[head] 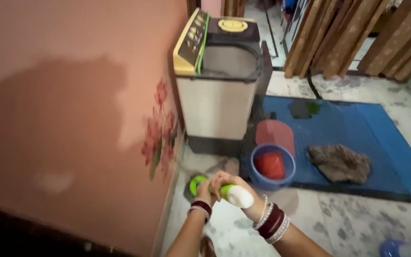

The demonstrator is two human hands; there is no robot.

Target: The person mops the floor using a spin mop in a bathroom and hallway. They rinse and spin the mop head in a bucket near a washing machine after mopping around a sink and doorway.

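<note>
A white plastic bottle (239, 196) with a green neck is tilted sideways, its bright green cap (196, 183) pointing left. My right hand (227, 182) wraps around the bottle's green neck. My left hand (206, 188) grips the green cap end. Both wrists wear dark red and silver bangles. The hands are held low over the marbled floor, just in front of a blue bucket (273, 166) that holds something red.
A top-loading washing machine (217, 76) with its lid up stands against the pink wall (72, 119) with painted flowers. A blue mat (376, 138) carries a grey-brown cloth heap (339, 163) and a red lid (274, 134). Patterned curtains (357, 33) hang at the back.
</note>
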